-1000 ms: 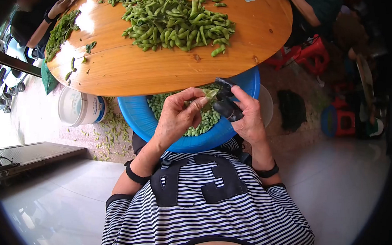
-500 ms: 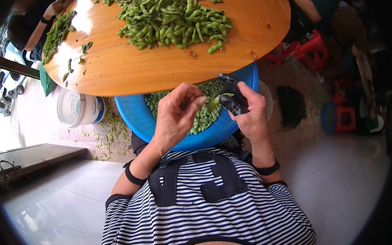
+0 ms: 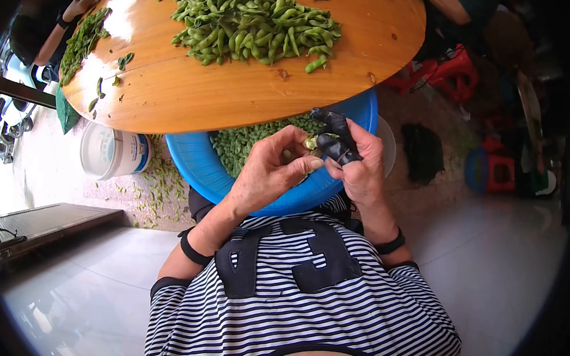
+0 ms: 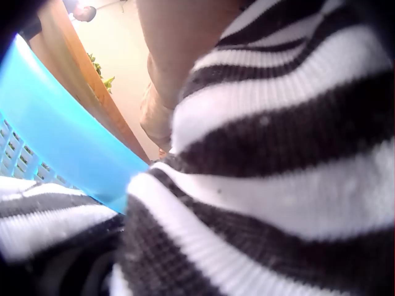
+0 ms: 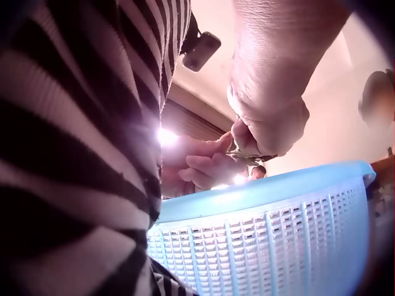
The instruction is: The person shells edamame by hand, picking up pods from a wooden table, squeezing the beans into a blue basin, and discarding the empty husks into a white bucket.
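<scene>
Over the blue basket (image 3: pixel 194 180) of shelled green beans (image 3: pixel 235 151), both hands meet at a small green pod (image 3: pixel 311 142). My left hand (image 3: pixel 269 171) has its fingers curled, with the thumb stretched toward the right hand, and pinches the pod's near side. Black coverings (image 3: pixel 338 148) wrap some fingers of my right hand (image 3: pixel 366 166), which grips the pod's other end. In the right wrist view, the right hand (image 5: pixel 271 123) touches the left hand (image 5: pixel 207 163) above the basket rim (image 5: pixel 265 188). The left wrist view shows mostly striped shirt (image 4: pixel 271 142); the fingers' work is hidden there.
A wooden table (image 3: pixel 192 105) overhangs the basket's far side and bears a heap of pods (image 3: pixel 260 32) and a leafy pile (image 3: pixel 82 45). A white bucket (image 3: pixel 109 153) stands at left, red stools (image 3: pixel 454 77) at right. Another person's arm (image 3: pixel 50 43) is at upper left.
My left hand has moved right, up against the right hand, and its thumb is now stretched out. The pod between them shows less than before. The right hand has barely moved.
</scene>
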A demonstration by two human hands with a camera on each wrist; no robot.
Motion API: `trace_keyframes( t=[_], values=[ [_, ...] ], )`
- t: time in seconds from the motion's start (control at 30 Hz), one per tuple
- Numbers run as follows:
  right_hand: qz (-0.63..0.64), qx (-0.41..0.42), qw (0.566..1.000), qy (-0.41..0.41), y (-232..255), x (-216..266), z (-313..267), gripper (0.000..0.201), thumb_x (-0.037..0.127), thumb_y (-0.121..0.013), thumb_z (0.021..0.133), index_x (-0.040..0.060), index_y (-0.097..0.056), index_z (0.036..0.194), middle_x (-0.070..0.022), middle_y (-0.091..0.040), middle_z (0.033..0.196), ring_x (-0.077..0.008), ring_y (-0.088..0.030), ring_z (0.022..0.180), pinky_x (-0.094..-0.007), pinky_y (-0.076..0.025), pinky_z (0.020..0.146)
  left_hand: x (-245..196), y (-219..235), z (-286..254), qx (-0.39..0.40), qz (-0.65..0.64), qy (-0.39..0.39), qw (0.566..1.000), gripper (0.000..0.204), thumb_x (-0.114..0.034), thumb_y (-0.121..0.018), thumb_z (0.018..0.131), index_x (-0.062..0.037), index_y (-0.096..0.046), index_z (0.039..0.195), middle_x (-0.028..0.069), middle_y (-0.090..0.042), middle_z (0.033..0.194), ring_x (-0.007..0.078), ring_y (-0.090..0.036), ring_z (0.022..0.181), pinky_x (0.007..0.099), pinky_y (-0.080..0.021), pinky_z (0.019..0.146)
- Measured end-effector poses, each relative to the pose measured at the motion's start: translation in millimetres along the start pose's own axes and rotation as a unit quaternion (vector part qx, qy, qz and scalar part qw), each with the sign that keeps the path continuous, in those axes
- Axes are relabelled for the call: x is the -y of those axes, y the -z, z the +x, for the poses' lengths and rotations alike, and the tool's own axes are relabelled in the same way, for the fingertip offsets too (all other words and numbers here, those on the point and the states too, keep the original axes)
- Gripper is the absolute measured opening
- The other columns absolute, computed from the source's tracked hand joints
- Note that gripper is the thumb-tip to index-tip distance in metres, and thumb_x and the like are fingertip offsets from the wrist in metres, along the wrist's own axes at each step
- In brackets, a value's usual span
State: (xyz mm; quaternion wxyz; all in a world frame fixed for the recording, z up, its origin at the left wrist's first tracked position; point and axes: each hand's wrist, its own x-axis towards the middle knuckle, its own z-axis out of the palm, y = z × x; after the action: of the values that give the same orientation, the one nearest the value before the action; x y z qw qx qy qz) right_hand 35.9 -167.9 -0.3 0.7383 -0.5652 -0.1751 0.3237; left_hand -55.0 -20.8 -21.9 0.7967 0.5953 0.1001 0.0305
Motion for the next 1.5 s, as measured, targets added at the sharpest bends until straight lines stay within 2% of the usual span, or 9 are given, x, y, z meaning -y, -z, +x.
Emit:
trace_keyframes(
  t=[0.43, 0.5, 0.83, 0.97, 1.07, 1.2, 1.27, 1.37, 1.5],
  values=[
    [0.163, 0.042, 0.985, -0.035, 7.7, -17.4, 4.5, 0.038, -0.001, -0.045, 0.079, -0.0035, -0.058, 0.115, 0.0029, -0.053, 0.076, -0.0011, -0.037, 0.051, -0.0169, -0.030, 0.045, 1.6, 8.8, 10.2, 0.032, -0.147, 0.082, 0.985, 0.017, -0.019, -0.056, 0.095, -0.0041, -0.056, 0.087, -0.0021, -0.049, 0.062, 0.0034, -0.040, 0.049, 0.0180, -0.026, 0.043],
    [-0.030, -0.023, 0.999, 0.038, -4.3, -16.7, -0.2, 0.034, -0.002, -0.047, 0.081, -0.0025, -0.059, 0.112, 0.0029, -0.054, 0.075, -0.0009, -0.041, 0.054, -0.0173, -0.033, 0.045, 7.7, 10.1, 11.9, 0.030, -0.162, 0.086, 0.983, 0.015, -0.016, -0.055, 0.094, -0.0041, -0.056, 0.087, -0.0020, -0.049, 0.062, 0.0032, -0.039, 0.048, 0.0177, -0.025, 0.043],
    [-0.021, -0.132, 0.982, 0.136, 53.5, 5.9, -8.1, 0.036, -0.007, -0.045, 0.083, -0.0008, -0.060, 0.114, 0.0001, -0.056, 0.077, -0.0021, -0.041, 0.054, -0.0168, -0.031, 0.045, 8.2, 25.1, 17.6, 0.121, -0.316, 0.068, 0.939, 0.036, -0.017, -0.043, 0.098, 0.0105, -0.054, 0.118, 0.0130, -0.064, 0.100, 0.0175, -0.057, 0.071, 0.0265, -0.048, 0.065],
    [-0.509, -0.277, 0.806, 0.122, 120.7, 16.2, -18.4, 0.036, -0.003, -0.058, 0.073, -0.0078, -0.058, 0.109, -0.0092, -0.063, 0.084, -0.0155, -0.060, 0.071, -0.0273, -0.049, 0.068, -2.2, 25.3, 17.8, 0.100, -0.241, 0.045, 0.964, 0.046, -0.036, -0.046, 0.100, 0.0060, -0.062, 0.110, 0.0128, -0.065, 0.104, 0.0226, -0.061, 0.096, 0.0324, -0.046, 0.090],
    [-0.622, -0.346, 0.700, 0.068, 141.0, 24.8, -24.1, 0.043, 0.001, -0.062, 0.076, -0.0069, -0.056, 0.118, -0.0234, -0.065, 0.103, -0.0314, -0.064, 0.095, -0.0354, -0.048, 0.084, -23.3, 24.2, 23.6, 0.093, 0.209, -0.019, 0.973, 0.034, -0.031, -0.053, 0.098, 0.0001, -0.067, 0.103, 0.0072, -0.069, 0.096, 0.0206, -0.063, 0.095, 0.0340, -0.048, 0.086],
    [-0.559, -0.372, 0.727, 0.145, 154.0, 15.0, -17.4, 0.037, -0.004, -0.054, 0.077, -0.0066, -0.058, 0.113, -0.0218, -0.064, 0.102, -0.0346, -0.063, 0.093, -0.0350, -0.048, 0.083, -41.0, 19.5, 79.2, -0.023, 0.364, -0.178, 0.914, 0.023, -0.023, -0.059, 0.093, -0.0033, -0.068, 0.100, 0.0101, -0.067, 0.089, 0.0244, -0.064, 0.089, 0.0359, -0.051, 0.077],
    [-0.540, -0.333, 0.755, 0.163, 138.7, 19.3, -10.0, 0.036, -0.005, -0.052, 0.076, -0.0068, -0.058, 0.111, -0.0211, -0.064, 0.101, -0.0328, -0.063, 0.092, -0.0338, -0.047, 0.083, -24.6, 24.1, 112.8, -0.090, 0.533, -0.292, 0.789, 0.016, -0.016, -0.063, 0.085, -0.0055, -0.068, 0.096, 0.0131, -0.063, 0.085, 0.0290, -0.063, 0.084, 0.0386, -0.052, 0.070],
    [-0.459, -0.255, 0.836, 0.161, 105.3, 23.2, -0.3, 0.034, -0.008, -0.048, 0.074, -0.0052, -0.060, 0.106, -0.0152, -0.065, 0.087, -0.0217, -0.062, 0.078, -0.0297, -0.048, 0.072, -14.3, 12.7, 126.4, -0.120, 0.613, -0.264, 0.735, 0.014, -0.012, -0.063, 0.081, -0.0050, -0.068, 0.092, 0.0140, -0.061, 0.087, 0.0330, -0.062, 0.083, 0.0412, -0.051, 0.069],
    [-0.325, -0.145, 0.930, 0.087, 74.5, 23.7, 10.7, 0.035, -0.008, -0.048, 0.073, -0.0009, -0.063, 0.104, -0.0023, -0.064, 0.078, -0.0036, -0.050, 0.065, -0.0197, -0.040, 0.058, -10.6, 17.5, 119.8, -0.161, 0.555, -0.323, 0.750, 0.016, -0.016, -0.067, 0.083, -0.0062, -0.066, 0.096, 0.0083, -0.062, 0.085, 0.0276, -0.063, 0.072, 0.0386, -0.052, 0.062]
  ],
)
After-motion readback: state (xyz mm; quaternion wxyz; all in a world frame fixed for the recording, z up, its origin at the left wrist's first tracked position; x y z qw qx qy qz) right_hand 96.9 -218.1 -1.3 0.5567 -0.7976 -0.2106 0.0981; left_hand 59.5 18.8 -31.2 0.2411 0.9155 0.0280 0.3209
